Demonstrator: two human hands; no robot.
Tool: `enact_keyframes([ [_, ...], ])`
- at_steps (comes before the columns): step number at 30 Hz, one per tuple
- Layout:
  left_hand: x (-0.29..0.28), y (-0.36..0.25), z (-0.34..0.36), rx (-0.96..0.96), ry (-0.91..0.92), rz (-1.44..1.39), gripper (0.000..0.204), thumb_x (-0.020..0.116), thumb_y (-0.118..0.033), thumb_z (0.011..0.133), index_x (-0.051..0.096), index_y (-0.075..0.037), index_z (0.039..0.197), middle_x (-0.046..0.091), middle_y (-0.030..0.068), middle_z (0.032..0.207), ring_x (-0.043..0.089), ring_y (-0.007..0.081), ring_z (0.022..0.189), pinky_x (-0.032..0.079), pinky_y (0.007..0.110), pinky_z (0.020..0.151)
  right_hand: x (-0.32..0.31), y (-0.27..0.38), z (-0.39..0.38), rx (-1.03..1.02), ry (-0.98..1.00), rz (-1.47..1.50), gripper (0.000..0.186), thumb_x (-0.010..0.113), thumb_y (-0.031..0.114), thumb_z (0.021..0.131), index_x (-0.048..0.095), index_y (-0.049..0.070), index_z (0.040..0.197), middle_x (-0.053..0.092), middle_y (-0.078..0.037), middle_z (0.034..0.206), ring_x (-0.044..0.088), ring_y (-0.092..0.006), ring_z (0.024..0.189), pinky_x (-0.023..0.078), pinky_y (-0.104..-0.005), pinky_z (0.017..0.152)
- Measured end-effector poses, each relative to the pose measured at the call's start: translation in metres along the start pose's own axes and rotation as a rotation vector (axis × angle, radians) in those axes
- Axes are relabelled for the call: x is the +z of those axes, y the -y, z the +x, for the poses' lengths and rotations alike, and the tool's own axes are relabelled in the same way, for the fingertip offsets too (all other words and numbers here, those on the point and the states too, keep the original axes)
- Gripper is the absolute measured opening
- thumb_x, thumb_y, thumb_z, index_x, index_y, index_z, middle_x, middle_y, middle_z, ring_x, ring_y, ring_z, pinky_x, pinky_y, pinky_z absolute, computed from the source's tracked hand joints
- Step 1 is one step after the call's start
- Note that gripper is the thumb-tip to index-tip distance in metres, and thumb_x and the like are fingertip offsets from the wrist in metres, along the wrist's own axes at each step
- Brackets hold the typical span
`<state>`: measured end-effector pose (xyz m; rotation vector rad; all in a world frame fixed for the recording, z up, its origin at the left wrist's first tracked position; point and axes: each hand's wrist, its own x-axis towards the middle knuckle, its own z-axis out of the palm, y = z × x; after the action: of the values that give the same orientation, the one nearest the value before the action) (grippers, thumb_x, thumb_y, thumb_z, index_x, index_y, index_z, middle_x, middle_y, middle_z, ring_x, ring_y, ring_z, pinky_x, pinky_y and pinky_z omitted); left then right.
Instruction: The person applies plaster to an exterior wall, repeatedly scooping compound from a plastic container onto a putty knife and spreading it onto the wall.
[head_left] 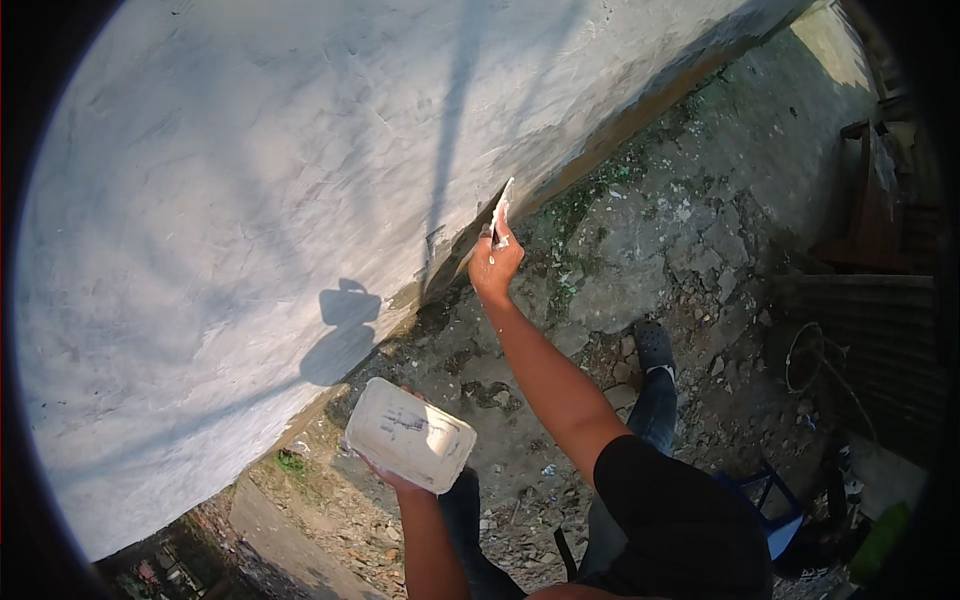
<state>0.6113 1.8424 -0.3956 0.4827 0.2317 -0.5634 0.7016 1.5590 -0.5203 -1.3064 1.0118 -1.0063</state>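
Observation:
My right hand [495,262] is closed round a putty knife [505,202], whose blade carries white paste. White smears also mark the fingers. The blade points up beside the lower edge of the white plastered wall [260,170]; whether it touches the wall I cannot tell. Lower down, my left hand [392,477] grips a pale rectangular plastic tub [405,440] from beneath. Most of that hand's fingers are hidden under the tub. Grey streaks and whitish residue cover the tub's surface facing me.
Cracked concrete [640,270] and loose rubble [520,545] lie along the wall's foot. My foot in a dark clog [655,346] stands on it. To the right are corrugated sheets [860,330], a wire loop [803,360], a brown wooden piece [858,205] and a blue plastic item [783,530].

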Motion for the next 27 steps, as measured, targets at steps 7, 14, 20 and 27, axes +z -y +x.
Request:
enact_keyframes([
  [7, 0.038, -0.019, -0.008, 0.02, -0.138, 0.078, 0.084, 0.05, -0.07, 0.088, 0.04, -0.01, 0.145, 0.046, 0.022, 0.14, 0.048, 0.0413, 0.124, 0.038, 0.056, 0.106, -0.029, -0.017, -0.085, -0.316, 0.383, -0.092, 0.044, 0.049, -0.001, 0.081, 0.061, -0.006, 0.123, 0.068, -0.026, 0.105, 0.068, -0.0312, 0.102, 0.05, -0.0313, 0.086],
  [14, 0.041, -0.034, -0.014, 0.059, -0.178, 0.106, 0.072, 0.041, -0.069, 0.092, 0.046, -0.014, 0.139, 0.052, 0.0096, 0.137, 0.053, 0.0335, 0.121, 0.047, 0.052, 0.098, -0.081, 0.051, -0.064, -0.12, 0.445, -0.08, 0.037, 0.051, -0.002, 0.082, 0.064, -0.006, 0.117, 0.071, -0.018, 0.101, 0.067, -0.0221, 0.083, 0.051, -0.0327, 0.077],
  [20, 0.036, 0.047, 0.012, -0.072, -0.138, 0.019, 0.067, 0.041, -0.065, 0.094, 0.049, -0.015, 0.138, 0.051, 0.0078, 0.138, 0.052, 0.0321, 0.122, 0.045, 0.052, 0.101, -0.099, 0.034, 0.018, 0.254, 0.147, -0.271, 0.019, 0.062, 0.011, 0.085, 0.063, -0.006, 0.095, 0.063, -0.014, 0.079, 0.061, -0.0242, 0.072, 0.048, -0.0352, 0.069],
  [27, 0.0, 0.08, 0.028, -0.086, -0.251, -0.069, 0.066, 0.046, -0.062, 0.093, 0.051, -0.012, 0.136, 0.053, 0.0088, 0.136, 0.051, 0.0318, 0.122, 0.042, 0.052, 0.104, -0.065, 0.01, 0.06, 0.375, -0.088, 0.041, 0.026, 0.058, 0.012, 0.086, 0.065, -0.007, 0.103, 0.068, -0.017, 0.086, 0.067, -0.033, 0.085, 0.05, -0.0366, 0.082],
])
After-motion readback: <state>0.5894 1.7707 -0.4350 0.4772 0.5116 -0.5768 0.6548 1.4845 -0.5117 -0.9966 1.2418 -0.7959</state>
